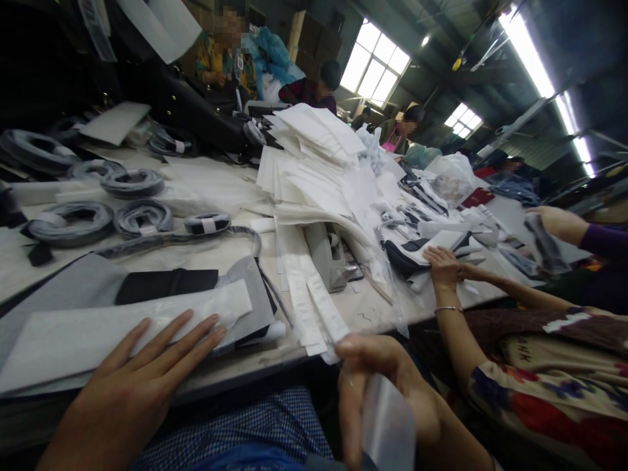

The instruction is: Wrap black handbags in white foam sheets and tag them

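Observation:
My left hand [142, 373] lies flat with fingers stretched out on a long white paper strip [122, 333] at the table's near edge. That strip rests on grey fabric [63, 288] and a black piece [167, 284]. My right hand [383, 392] is below the table edge, fingers closed on a translucent white strip [387, 425]. More white strips [314, 307] hang over the edge just above it.
Coiled grey straps [73, 222] lie at the left. A tall pile of white sheets [314, 163] fills the middle, with a tape dispenser [328, 255] beside it. A co-worker's hand [444, 265] with a bracelet presses on pieces at the right. Other people sit further back.

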Demonstrator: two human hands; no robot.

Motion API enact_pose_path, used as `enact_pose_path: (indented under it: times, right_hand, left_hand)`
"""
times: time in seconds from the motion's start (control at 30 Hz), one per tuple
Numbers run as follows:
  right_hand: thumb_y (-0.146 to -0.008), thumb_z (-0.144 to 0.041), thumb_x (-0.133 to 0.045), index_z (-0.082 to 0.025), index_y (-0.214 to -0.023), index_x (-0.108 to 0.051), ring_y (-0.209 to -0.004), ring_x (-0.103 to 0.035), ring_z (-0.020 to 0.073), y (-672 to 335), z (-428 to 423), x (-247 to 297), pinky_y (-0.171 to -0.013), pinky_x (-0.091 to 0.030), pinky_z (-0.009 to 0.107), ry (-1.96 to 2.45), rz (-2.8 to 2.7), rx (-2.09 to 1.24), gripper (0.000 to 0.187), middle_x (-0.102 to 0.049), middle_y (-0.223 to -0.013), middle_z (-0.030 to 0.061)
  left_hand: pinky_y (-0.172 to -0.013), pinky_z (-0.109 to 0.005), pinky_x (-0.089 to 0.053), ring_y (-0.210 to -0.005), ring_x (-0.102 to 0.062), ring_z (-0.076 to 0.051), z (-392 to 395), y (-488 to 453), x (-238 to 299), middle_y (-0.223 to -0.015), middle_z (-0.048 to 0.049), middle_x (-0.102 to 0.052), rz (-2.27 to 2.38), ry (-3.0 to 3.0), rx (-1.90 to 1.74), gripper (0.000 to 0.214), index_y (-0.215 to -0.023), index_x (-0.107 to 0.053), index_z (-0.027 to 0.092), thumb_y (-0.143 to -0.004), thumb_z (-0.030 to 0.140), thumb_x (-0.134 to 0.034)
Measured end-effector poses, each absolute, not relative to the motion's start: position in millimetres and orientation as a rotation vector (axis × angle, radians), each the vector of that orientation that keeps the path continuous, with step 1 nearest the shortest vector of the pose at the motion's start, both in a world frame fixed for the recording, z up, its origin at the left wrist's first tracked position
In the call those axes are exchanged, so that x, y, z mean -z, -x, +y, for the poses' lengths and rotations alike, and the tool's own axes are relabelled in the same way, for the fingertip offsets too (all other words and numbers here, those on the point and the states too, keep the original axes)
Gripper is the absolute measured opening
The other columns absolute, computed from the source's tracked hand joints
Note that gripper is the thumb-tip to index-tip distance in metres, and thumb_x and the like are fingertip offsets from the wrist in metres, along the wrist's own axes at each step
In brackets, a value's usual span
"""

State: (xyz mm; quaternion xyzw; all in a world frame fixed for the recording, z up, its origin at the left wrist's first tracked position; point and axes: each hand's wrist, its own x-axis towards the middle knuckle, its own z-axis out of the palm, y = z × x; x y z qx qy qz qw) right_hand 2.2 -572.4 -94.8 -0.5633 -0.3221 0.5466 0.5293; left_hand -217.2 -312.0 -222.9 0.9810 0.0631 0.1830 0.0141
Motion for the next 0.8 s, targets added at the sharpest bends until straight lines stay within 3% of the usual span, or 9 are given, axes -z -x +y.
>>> enact_pose_path:
  times: [0.07, 0.17, 0.27, 0.37, 0.5, 0.67, 0.8]
  right_hand:
    - [-0.076, -0.062, -0.076, -0.027, -0.145, -0.048, -0.066, -0.071, 0.0191, 6, -565, 89, -0.055, -0.053, 0.024, 1.218, -0.834, -1.351, 0.083, -0.075, -0.081, 0.007]
    - [-0.088, -0.037, -0.073, -0.031, -0.152, -0.036, -0.087, -0.072, 0.0176, 10, -556, 77, -0.075, -0.055, 0.026, 1.112, -0.877, -1.377, 0.075, -0.074, -0.107, 0.0088]
    - [-0.091, -0.034, -0.07, -0.034, -0.155, -0.028, -0.116, -0.064, 0.0209, 6, -547, 74, -0.097, -0.049, 0.036, 1.133, -0.883, -1.344, 0.076, -0.06, -0.138, 0.0111]
    - [-0.094, -0.034, -0.067, -0.035, -0.154, -0.03, -0.135, -0.049, 0.0225, -8, -537, 81, -0.112, -0.036, 0.042, 1.214, -0.906, -1.216, 0.071, -0.046, -0.152, 0.009]
    - [-0.095, -0.047, -0.06, -0.035, -0.153, -0.034, -0.141, -0.042, 0.0264, -23, -521, 79, -0.116, -0.031, 0.05, 1.18, -0.851, -1.025, 0.064, -0.04, -0.156, 0.0085]
    - [-0.091, -0.074, -0.043, -0.041, -0.154, -0.028, -0.143, -0.039, 0.0299, 4, -515, 58, -0.115, -0.03, 0.056, 0.968, -0.732, -1.146, 0.073, -0.036, -0.159, 0.0049]
    - [-0.078, -0.087, -0.037, -0.043, -0.147, -0.044, -0.137, -0.047, 0.0334, 5, -527, 52, -0.104, -0.044, 0.056, 1.157, -0.946, -1.376, 0.082, -0.049, -0.15, -0.0004]
  left_hand:
    - [-0.117, -0.055, -0.024, -0.143, -0.038, -0.026, -312, 217, 224, -0.154, 0.0078, -0.042, 0.234, -3.028, -0.594, 0.082, -0.154, -0.027, 0.04, -0.081, 0.003, -0.034]
    - [-0.118, -0.053, -0.023, -0.142, -0.038, -0.025, -312, 216, 225, -0.154, 0.0096, -0.042, 0.24, -3.009, -0.617, 0.082, -0.153, -0.028, 0.041, -0.08, 0.003, -0.035]
    - [-0.118, -0.052, -0.023, -0.142, -0.039, -0.024, -311, 216, 227, -0.154, 0.0098, -0.042, 0.213, -3.044, -0.642, 0.081, -0.153, -0.029, 0.041, -0.082, 0.002, -0.033]
    - [-0.117, -0.052, -0.024, -0.142, -0.039, -0.024, -309, 217, 231, -0.154, 0.01, -0.041, 0.204, -3.076, -0.646, 0.079, -0.153, -0.029, 0.041, -0.083, 0.003, -0.032]
    - [-0.117, -0.052, -0.024, -0.142, -0.039, -0.023, -308, 217, 238, -0.154, 0.012, -0.041, 0.239, -3.061, -0.672, 0.08, -0.151, -0.031, 0.043, -0.082, 0.004, -0.033]
    - [-0.12, -0.047, -0.018, -0.141, -0.04, -0.02, -308, 212, 245, -0.154, 0.0127, -0.041, 0.217, -3.099, -0.744, 0.079, -0.151, -0.034, 0.043, -0.082, 0.003, -0.033]
    - [-0.121, -0.045, -0.015, -0.138, -0.044, -0.02, -311, 210, 243, -0.149, 0.0134, -0.047, 0.238, -2.996, -0.857, 0.07, -0.148, -0.037, 0.045, -0.087, 0.011, -0.035]
